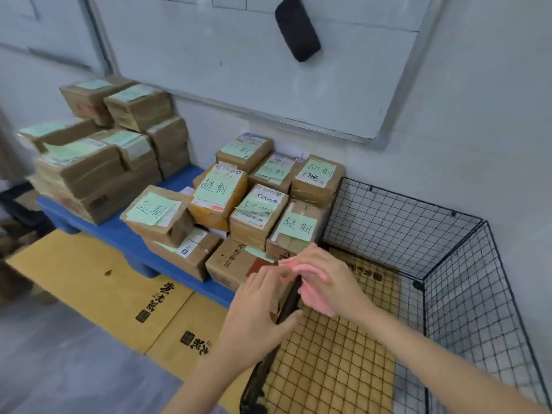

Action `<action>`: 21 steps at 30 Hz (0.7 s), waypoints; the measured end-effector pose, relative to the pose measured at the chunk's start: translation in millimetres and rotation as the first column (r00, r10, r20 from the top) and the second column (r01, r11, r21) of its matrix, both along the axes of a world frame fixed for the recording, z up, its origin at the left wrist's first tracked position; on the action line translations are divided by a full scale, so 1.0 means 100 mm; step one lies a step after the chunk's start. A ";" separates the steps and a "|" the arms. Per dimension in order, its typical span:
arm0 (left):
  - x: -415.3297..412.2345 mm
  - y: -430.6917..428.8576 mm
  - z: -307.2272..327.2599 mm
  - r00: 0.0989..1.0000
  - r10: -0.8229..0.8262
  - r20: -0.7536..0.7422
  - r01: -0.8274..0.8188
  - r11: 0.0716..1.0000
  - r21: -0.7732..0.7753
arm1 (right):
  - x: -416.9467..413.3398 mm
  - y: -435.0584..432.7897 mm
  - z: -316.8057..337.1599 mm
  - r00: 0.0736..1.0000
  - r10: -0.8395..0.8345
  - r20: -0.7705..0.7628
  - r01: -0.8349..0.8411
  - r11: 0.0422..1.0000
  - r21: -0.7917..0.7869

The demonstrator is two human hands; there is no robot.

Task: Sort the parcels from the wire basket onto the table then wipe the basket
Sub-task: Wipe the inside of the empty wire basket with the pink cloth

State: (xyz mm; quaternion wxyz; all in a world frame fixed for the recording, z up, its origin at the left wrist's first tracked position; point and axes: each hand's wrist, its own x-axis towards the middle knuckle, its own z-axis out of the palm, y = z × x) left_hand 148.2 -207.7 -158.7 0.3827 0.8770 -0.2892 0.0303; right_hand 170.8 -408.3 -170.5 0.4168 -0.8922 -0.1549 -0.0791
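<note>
Wiping the left rim of the wire basket (403,222), a person is pressing a pink cloth (316,298) onto the top bar with the right hand (325,274), its fingers curling over the cloth. The left hand (257,312) is gripping the same bar on the near side, thumb hooked round it, apparently bracing the frame. Motion blur is making the exact finger contact hard to read.

The basket is standing on the floor just beside the right end of the low blue table (119,234). It is showing no parcels inside, only a brown cardboard sheet (370,282) visible through the mesh. The parcels (260,213), taped brown boxes bearing pale green notes, are sitting in stacks from the table's left end to its right edge. A whiteboard (268,79) carrying a black eraser (297,28) is hanging on the wall behind the table.

Sorting is looking finished, with wiping under way. The basket is probably light and springy, its thin wire panels likely flexing under pressure. It is therefore best held on the thicker frame bar rather than the mesh, close to the spot being rubbed. The soft cloth should be folding easily round each wire.
</note>
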 end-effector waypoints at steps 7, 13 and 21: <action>-0.04 0.03 -0.10 0.998 0.032 -0.053 -0.034 0.999 -0.038 | -0.12 0.00 -0.12 0.998 -0.009 0.065 0.005 0.998 0.061; -0.02 -0.01 -0.19 0.958 -0.021 -0.288 0.003 0.998 -0.060 | 0.07 -0.12 -0.10 0.972 -0.188 0.140 0.182 0.982 0.057; -0.11 -0.15 -0.20 0.950 -0.071 -0.303 0.027 0.989 -0.146 | -0.08 -0.30 -0.06 0.980 -0.149 0.130 0.159 0.985 -0.071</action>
